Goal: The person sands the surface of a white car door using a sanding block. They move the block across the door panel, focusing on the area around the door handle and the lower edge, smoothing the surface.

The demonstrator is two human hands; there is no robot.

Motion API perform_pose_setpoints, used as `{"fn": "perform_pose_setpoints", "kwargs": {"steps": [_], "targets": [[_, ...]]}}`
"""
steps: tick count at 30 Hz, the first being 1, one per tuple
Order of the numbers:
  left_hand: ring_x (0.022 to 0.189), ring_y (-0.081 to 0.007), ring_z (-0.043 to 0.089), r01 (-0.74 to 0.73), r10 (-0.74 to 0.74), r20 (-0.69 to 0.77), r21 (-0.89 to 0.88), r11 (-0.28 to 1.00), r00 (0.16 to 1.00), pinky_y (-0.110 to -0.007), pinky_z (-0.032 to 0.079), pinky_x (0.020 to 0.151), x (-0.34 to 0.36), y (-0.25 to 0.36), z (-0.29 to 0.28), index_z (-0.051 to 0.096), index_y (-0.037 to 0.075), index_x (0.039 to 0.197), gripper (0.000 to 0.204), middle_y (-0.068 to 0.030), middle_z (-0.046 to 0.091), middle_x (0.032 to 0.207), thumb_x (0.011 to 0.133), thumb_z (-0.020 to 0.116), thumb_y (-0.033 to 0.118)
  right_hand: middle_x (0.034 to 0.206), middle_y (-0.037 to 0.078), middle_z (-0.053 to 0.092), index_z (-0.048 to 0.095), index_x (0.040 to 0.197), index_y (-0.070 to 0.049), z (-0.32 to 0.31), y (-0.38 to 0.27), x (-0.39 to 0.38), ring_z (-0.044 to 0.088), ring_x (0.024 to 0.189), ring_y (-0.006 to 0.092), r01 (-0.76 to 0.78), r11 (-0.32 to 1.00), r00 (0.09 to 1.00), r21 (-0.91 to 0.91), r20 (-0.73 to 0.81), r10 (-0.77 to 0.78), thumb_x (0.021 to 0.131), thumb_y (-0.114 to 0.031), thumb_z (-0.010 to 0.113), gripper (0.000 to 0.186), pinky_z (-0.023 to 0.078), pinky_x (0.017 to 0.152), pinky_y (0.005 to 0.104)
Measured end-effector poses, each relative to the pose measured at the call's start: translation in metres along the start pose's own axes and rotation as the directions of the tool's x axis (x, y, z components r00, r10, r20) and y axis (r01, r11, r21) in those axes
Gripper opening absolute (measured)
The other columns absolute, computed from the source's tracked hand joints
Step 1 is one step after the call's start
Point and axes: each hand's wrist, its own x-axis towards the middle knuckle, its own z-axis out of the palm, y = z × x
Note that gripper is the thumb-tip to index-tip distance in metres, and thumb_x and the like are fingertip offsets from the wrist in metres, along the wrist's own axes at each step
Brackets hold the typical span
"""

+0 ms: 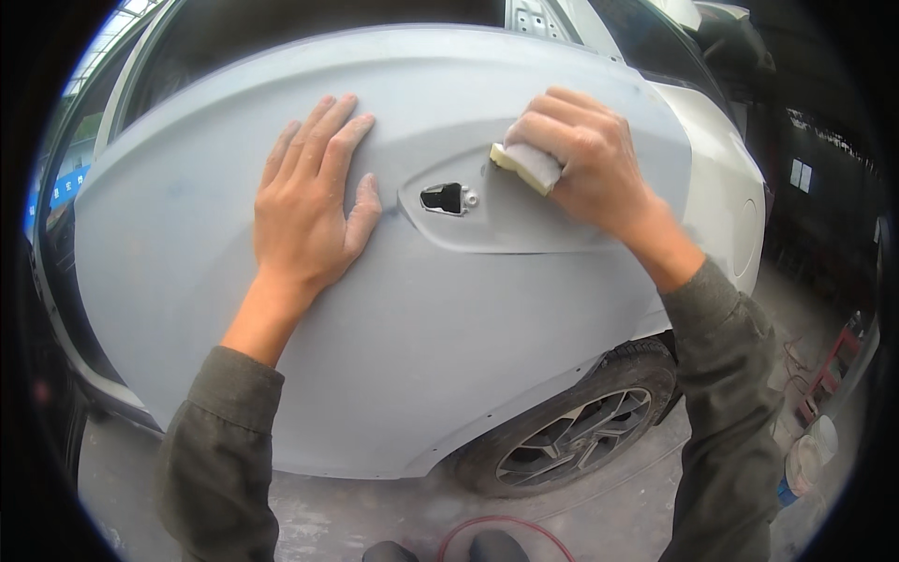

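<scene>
A grey, matt car door fills the middle of the view. My left hand lies flat on it, fingers apart, left of the door handle recess. In that recess is a dark handle opening with a small metal fitting at its right end. Above and right of the opening, my right hand is closed around a pale yellow sanding pad, its edge against the door surface. Whitish dust coats the fingers of both hands. The face of the pad toward the door is hidden.
Below the door stands a rear wheel with a spoked rim. The white rear body panel lies to the right. A red hose curves over the floor near my feet. Buckets and a red metal frame stand at far right.
</scene>
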Motion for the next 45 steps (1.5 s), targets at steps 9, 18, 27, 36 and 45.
{"fn": "perform_pose_setpoints", "kwargs": {"steps": [9, 18, 27, 36, 45], "targets": [[0.148, -0.0334, 0.053, -0.012, 0.012, 0.002, 0.016, 1.0, 1.0, -0.051, 0.04, 0.124, 0.001, 0.0, 0.0, 0.062, 0.01, 0.142, 0.049, -0.0102, 0.06, 0.156, 0.093, 0.065, 0.017, 0.086, -0.002, 0.07, 0.07, 0.087, -0.014, 0.009, 0.003, -0.007, 0.069, 0.085, 0.0217, -0.076, 0.995, 0.997, 0.064, -0.027, 0.078, 0.077, -0.01, 0.085, 0.019, 0.055, 0.071, 0.0387], [0.149, -0.0335, 0.052, -0.022, 0.022, 0.012, 0.014, 1.0, 1.0, -0.052, 0.04, 0.124, 0.0, -0.003, -0.002, 0.062, 0.009, 0.141, 0.049, -0.0106, 0.059, 0.156, 0.093, 0.065, 0.015, 0.087, -0.002, 0.07, 0.07, 0.087, -0.014, 0.006, 0.007, -0.007, 0.069, 0.085, 0.0228, -0.066, 0.998, 0.998, 0.016, -0.015, 0.066, 0.074, -0.012, 0.086, 0.021, 0.056, 0.071, 0.0396], [0.149, -0.0337, 0.052, -0.03, 0.03, 0.009, 0.011, 0.999, 1.0, -0.051, 0.039, 0.125, 0.0, -0.002, -0.004, 0.062, 0.008, 0.142, 0.049, -0.0117, 0.06, 0.156, 0.094, 0.064, 0.016, 0.086, -0.001, 0.071, 0.07, 0.089, -0.015, 0.009, -0.002, -0.013, 0.07, 0.085, 0.0232, -0.121, 0.993, 0.991, -0.006, -0.064, 0.12, 0.073, -0.01, 0.086, 0.023, 0.057, 0.069, 0.0392], [0.149, -0.033, 0.052, -0.027, 0.027, 0.04, -0.022, 0.999, 0.999, -0.05, 0.039, 0.125, 0.001, -0.007, -0.005, 0.062, 0.011, 0.143, 0.047, -0.0115, 0.059, 0.157, 0.098, 0.065, 0.022, 0.086, 0.001, 0.071, 0.069, 0.092, -0.013, -0.011, -0.003, -0.038, 0.071, 0.08, 0.0245, -0.316, 0.939, 0.936, -0.133, -0.203, 0.286, 0.081, -0.013, 0.086, 0.02, 0.056, 0.066, 0.0401], [0.153, -0.0327, 0.046, 0.103, -0.087, 0.135, -0.119, 0.988, 0.987, -0.05, 0.036, 0.127, 0.044, 0.042, 0.022, 0.065, 0.011, 0.147, 0.072, -0.0095, 0.055, 0.162, 0.089, 0.082, 0.05, 0.083, 0.007, 0.07, 0.071, 0.092, -0.007, -0.044, -0.069, -0.076, 0.07, 0.072, 0.0277, -0.523, 0.85, 0.852, 0.058, 0.038, 0.522, 0.082, -0.027, 0.093, 0.031, 0.055, 0.066, 0.0382]]}}
